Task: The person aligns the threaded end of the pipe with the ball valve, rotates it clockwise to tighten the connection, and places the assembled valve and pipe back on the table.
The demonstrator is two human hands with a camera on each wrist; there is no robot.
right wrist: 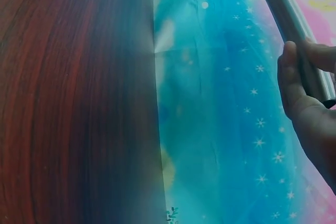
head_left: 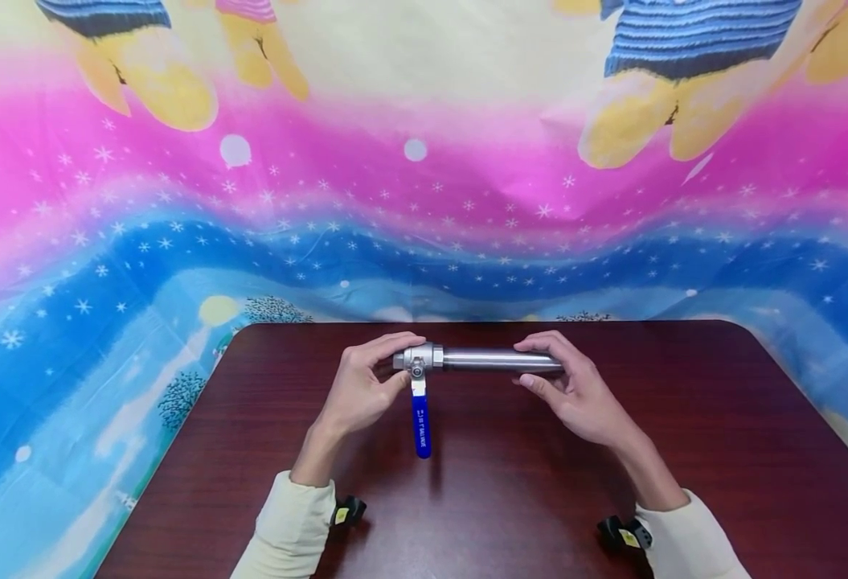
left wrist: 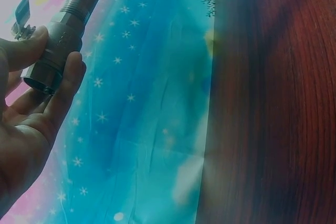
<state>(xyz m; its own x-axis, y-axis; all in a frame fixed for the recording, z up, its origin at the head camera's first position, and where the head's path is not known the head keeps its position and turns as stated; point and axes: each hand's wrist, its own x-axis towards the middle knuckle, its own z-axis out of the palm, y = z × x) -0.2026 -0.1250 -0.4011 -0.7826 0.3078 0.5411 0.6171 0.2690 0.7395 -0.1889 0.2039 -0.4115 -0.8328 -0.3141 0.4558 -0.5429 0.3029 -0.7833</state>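
A steel ball valve (head_left: 418,355) with a blue lever handle (head_left: 422,422) is joined at its right end to a smooth metal pipe (head_left: 489,359). Fingers and thumb of my left hand (head_left: 367,388) grip the valve body, and the handle hangs toward me. In the left wrist view, the valve's open threaded end (left wrist: 44,80) faces the palm, and pipe threads show at the joint. My right hand (head_left: 581,396) holds the pipe near its far right end, thumb below and fingers above. Both pieces are held level above the table.
Beneath the hands lies a dark reddish-brown wooden table (head_left: 496,498) with rounded far corners. Behind it hangs a colourful cloth (head_left: 366,201) with snowflakes and cartoon figures, which also falls along the table's sides. Black wrist devices (head_left: 349,511) sit at both cuffs.
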